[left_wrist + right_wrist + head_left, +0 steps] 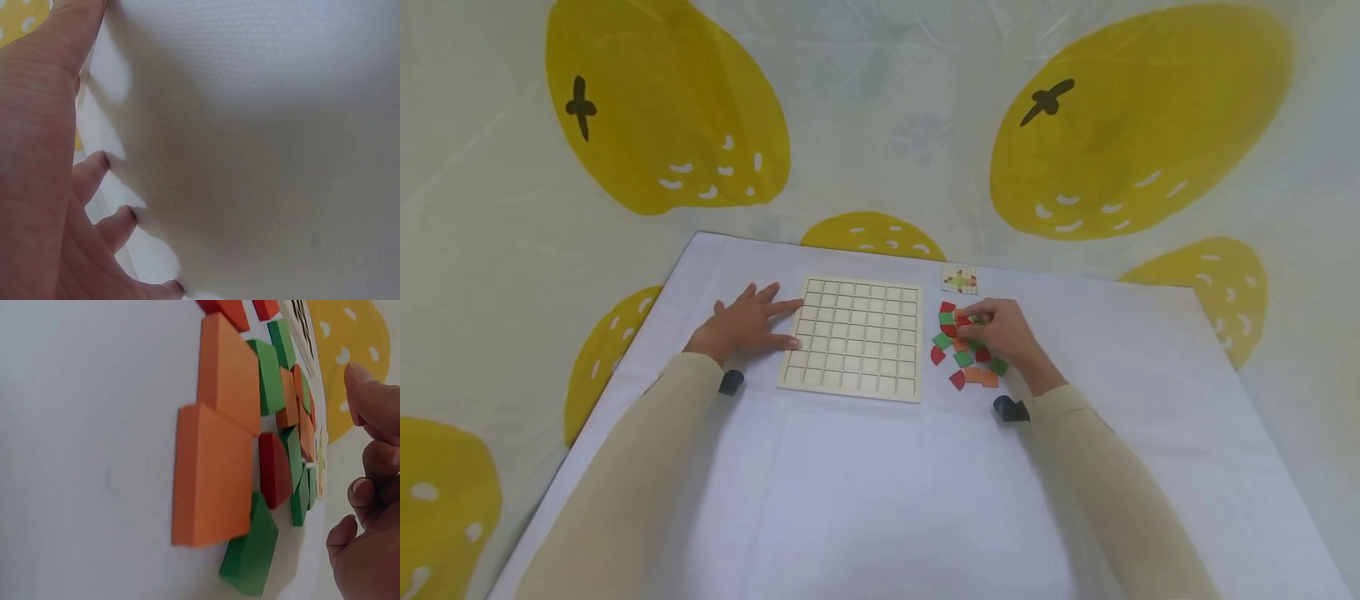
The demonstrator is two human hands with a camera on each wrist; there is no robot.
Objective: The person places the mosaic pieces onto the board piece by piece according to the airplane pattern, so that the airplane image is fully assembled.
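Observation:
My left hand (745,323) lies with fingers spread on the white table, its index finger and thumb touching the left edge of a pale wooden grid board (857,337). The left wrist view shows that hand's fingertips (128,212) against the white surface. Over a cluster of coloured wooden pieces right of the board hovers my right hand (1007,333), thumb and fingers apart above a red piece (964,321). In the right wrist view orange square blocks (215,475), green blocks (250,550) and a red quarter-round block (275,469) lie below it; no held piece shows.
A small pattern card (960,279) lies behind the pieces. Dark wrist devices (1011,409) sit beside both sleeves. The white table (865,500) ends at a curtain (880,125) printed with yellow fruit.

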